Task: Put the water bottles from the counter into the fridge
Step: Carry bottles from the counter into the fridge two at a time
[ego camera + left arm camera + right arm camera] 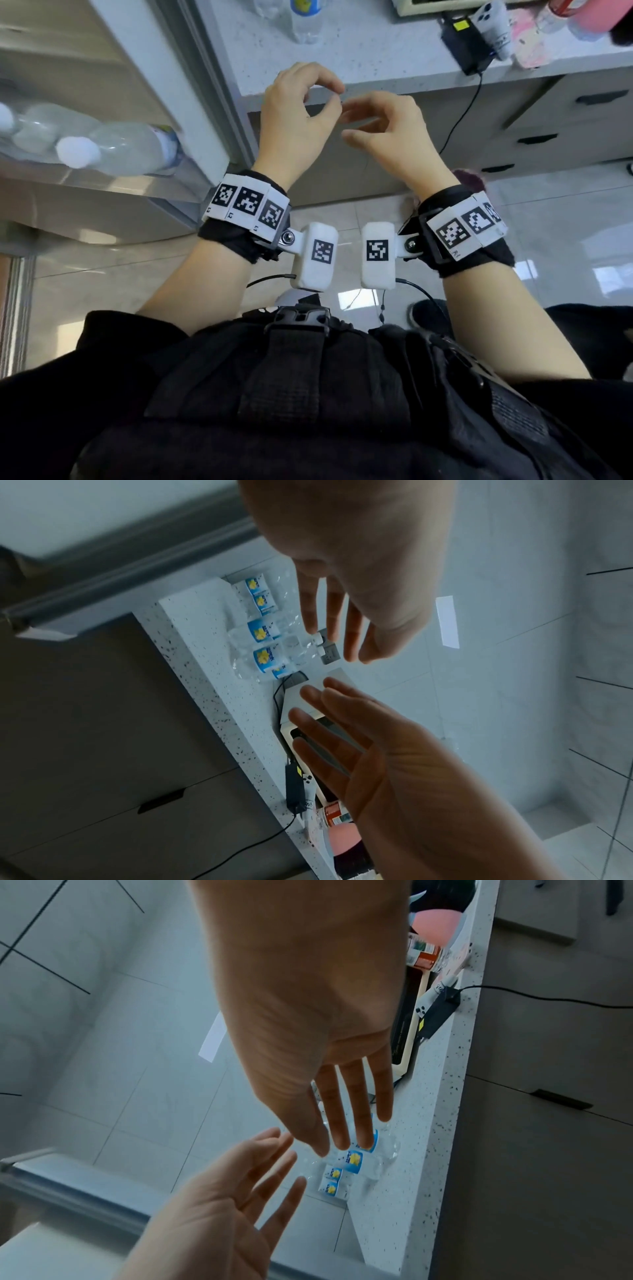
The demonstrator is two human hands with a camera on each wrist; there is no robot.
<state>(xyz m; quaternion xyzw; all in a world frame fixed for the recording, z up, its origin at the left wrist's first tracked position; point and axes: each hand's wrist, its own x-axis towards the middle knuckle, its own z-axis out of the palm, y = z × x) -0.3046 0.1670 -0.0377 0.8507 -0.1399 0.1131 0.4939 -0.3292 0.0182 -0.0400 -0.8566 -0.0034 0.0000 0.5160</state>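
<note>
Perhaps five water bottles, countertop.

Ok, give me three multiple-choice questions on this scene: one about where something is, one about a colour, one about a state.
1. Where do the labelled bottles stand?
A. on the floor
B. on the counter
C. in a drawer

2. What colour are the caps of the fridge bottles?
A. white
B. red
C. green

3. What do the left hand and right hand hold?
A. a bottle each
B. a cable
C. nothing

Answers:
1 B: both wrist views show them on the speckled top.
2 A: the head view shows white caps at the left.
3 C: the fingers are loose and empty in every view.
</note>
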